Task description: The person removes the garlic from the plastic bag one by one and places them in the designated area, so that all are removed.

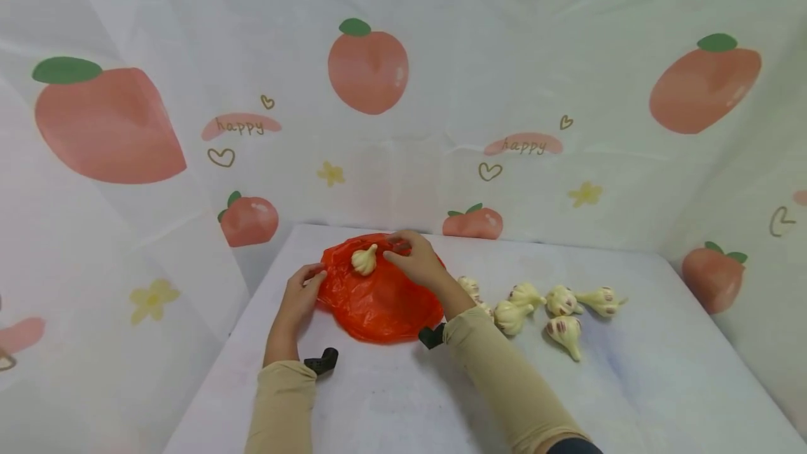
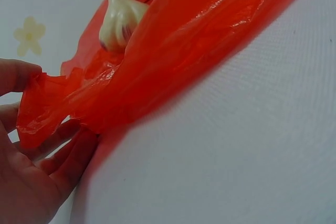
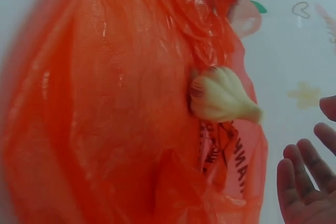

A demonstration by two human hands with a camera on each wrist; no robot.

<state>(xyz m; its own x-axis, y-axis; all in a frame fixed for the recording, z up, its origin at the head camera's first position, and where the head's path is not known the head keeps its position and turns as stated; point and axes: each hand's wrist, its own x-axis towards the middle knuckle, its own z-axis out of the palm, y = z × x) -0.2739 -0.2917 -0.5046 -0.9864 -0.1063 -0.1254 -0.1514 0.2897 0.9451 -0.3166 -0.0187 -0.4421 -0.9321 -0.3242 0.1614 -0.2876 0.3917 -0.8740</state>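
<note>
A red plastic bag (image 1: 384, 314) lies spread on the white table, dark lettering on part of it. One cream garlic bulb (image 1: 363, 260) with purplish patches rests on the bag towards its far edge. My left hand (image 1: 301, 300) pinches the bag's left edge; in the left wrist view the thumb is over the film and fingers lie beneath it. To the right of the bulb, my right hand (image 1: 419, 261) hovers above the bag and holds nothing. Its fingers (image 3: 302, 169) look relaxed and apart from the bulb in the right wrist view.
Several more garlic bulbs (image 1: 513, 315) lie in a loose group to the right of the bag, partly behind my right forearm. A white cloth backdrop (image 1: 429, 90) printed with fruit and flowers stands behind and beside the table (image 1: 403, 405).
</note>
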